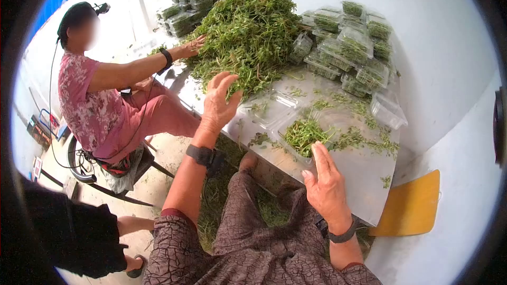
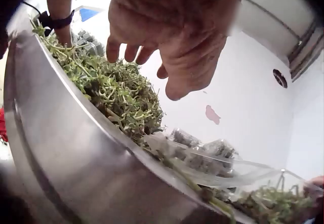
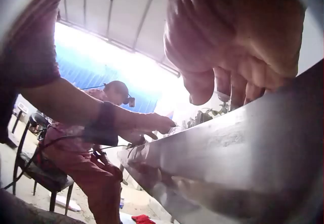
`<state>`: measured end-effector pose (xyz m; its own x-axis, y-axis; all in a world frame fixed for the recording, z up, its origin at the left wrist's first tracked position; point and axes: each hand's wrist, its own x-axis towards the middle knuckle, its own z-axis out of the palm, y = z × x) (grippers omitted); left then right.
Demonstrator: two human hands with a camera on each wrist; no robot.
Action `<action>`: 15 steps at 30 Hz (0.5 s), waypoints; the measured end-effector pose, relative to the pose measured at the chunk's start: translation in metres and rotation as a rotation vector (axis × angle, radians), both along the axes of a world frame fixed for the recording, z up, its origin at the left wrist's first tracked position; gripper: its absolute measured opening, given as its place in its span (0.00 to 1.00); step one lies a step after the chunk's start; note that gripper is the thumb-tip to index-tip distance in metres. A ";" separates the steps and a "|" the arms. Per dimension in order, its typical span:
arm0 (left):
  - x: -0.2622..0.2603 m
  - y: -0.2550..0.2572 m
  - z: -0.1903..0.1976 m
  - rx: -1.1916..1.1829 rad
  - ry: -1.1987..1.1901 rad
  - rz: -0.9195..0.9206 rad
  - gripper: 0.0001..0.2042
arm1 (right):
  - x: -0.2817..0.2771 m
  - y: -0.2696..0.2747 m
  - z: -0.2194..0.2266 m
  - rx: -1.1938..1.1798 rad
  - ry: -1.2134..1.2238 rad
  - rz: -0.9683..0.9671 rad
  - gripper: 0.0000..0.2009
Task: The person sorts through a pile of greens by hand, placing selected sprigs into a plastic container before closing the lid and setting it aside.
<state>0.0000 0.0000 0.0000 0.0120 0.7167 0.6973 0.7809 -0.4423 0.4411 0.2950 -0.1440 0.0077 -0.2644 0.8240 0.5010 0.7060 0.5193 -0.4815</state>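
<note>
In the head view my left hand [image 1: 221, 103] hovers by the lower edge of a big heap of green sprigs [image 1: 248, 37], its fingers loosely bent with nothing between them. My right hand [image 1: 326, 182] rests at the near side of an open clear box [image 1: 288, 150] filled with greens [image 1: 305, 136], fingers straight and together, thumb apart. The box's clear lid [image 1: 274, 106] lies folded back towards the heap. The left wrist view shows my left hand [image 2: 169, 37] above the heap [image 2: 116, 92]. In the right wrist view my right hand [image 3: 238, 42] partly hides the greens.
Filled clear boxes [image 1: 348, 47] are piled at the back right, others [image 1: 198, 0] stacked behind the heap. An empty clear box [image 1: 388, 110] stands at the right. Loose sprigs lie on the metal table [image 1: 364, 179]. At the left a seated person [image 1: 100, 95] reaches into the heap.
</note>
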 end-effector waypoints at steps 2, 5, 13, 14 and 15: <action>-0.010 0.013 0.002 0.051 0.091 0.086 0.27 | -0.005 -0.001 -0.002 0.046 -0.024 -0.008 0.29; 0.001 0.020 0.013 -0.063 0.211 0.139 0.31 | 0.011 -0.003 -0.001 0.084 0.029 -0.036 0.25; 0.015 0.043 -0.008 -0.226 0.438 0.160 0.32 | 0.018 -0.002 -0.001 0.125 0.013 -0.042 0.19; 0.018 0.044 -0.009 -0.236 0.470 0.163 0.30 | 0.019 -0.002 -0.002 0.124 0.017 -0.024 0.19; 0.020 0.044 -0.009 -0.244 0.503 0.168 0.28 | 0.020 -0.001 -0.003 0.125 0.023 -0.003 0.18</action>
